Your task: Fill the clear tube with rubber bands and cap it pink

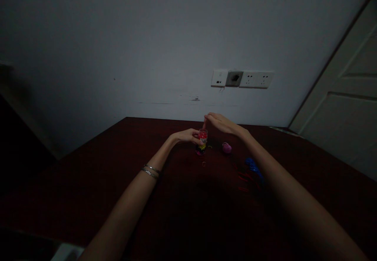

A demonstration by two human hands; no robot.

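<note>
A small clear jar point(202, 147) stands on the dark red table, with red, yellow and dark contents showing through its side. My left hand point(188, 136) is wrapped round it from the left. Over the jar's mouth, my right hand point(219, 122) bends down, its fingers close together and their tips at or just inside the opening. Whatever those fingertips hold is too small and dark to make out. Beside the jar lies a yellow band point(210, 147), and a small pale ring point(204, 164) is in front of it. A round pink object point(226, 148) sits to the right.
A crumpled blue item point(252, 165) and several thin red strips point(243, 177) lie near my right forearm. The table point(97, 174) meets a pale wall with sockets point(256, 79). A white door point(347, 96) stands at the right.
</note>
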